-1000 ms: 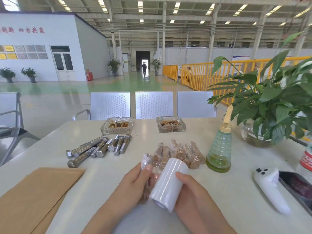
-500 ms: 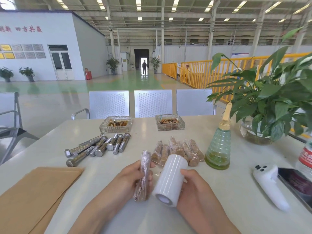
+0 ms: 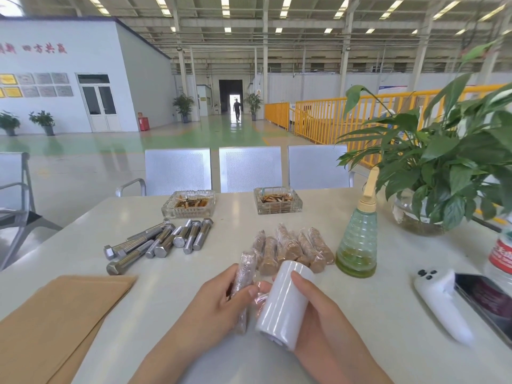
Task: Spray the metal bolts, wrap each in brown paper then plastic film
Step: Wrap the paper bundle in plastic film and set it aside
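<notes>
Now hands (image 3: 221, 303) grip wrapped bolt (image 3: 243, 286) beside film roll (image 3: 282, 303)

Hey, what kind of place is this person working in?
Probably a factory hall: high steel-beamed ceiling with strip lights, yellow metal safety railing, painted green floor lane.

A factory hall: steel roof trusses (image 3: 277, 37), yellow railings (image 3: 318, 120), painted green floor (image 3: 207, 137).

White table (image 3: 360, 314) carries bare bolts (image 3: 158, 242), wrapped bolts (image 3: 291, 249), brown paper (image 3: 55, 322), spray bottle (image 3: 357, 245).
</notes>
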Demonstrator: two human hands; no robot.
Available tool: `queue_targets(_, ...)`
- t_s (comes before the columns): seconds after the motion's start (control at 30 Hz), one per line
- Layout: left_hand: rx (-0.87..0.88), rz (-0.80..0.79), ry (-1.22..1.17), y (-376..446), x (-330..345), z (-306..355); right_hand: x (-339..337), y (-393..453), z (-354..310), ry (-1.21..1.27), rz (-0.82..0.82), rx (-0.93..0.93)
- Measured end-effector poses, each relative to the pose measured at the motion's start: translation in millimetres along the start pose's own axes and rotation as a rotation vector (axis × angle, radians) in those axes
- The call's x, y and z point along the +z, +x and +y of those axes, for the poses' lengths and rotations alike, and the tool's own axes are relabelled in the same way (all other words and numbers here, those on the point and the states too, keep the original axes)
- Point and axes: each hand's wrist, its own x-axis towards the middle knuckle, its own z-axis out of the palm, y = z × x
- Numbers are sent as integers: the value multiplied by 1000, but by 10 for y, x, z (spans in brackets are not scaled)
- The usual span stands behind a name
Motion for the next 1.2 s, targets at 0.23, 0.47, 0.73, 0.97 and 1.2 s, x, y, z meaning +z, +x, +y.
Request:
queue_targets(0.23, 90, 66, 241, 12, 73, 13, 23, 13, 12, 125, -57, -56)
queue_targets(0.47, -118, -25, -78, -3, -27, 23, -17, 45, 6, 107, -44, -101)
queue_targets(0.73, -51, 70, -125, 24, -58, -10, -40, 105, -15, 3, -44, -101)
queue_targets(0.97, -41, 19, 24, 5, 38, 23, 12, 82, 62, -45, -44, -54)
queue_targets(1.2, 44, 96, 113, 12, 76, 19, 37, 79, 59, -132, 26, -133)
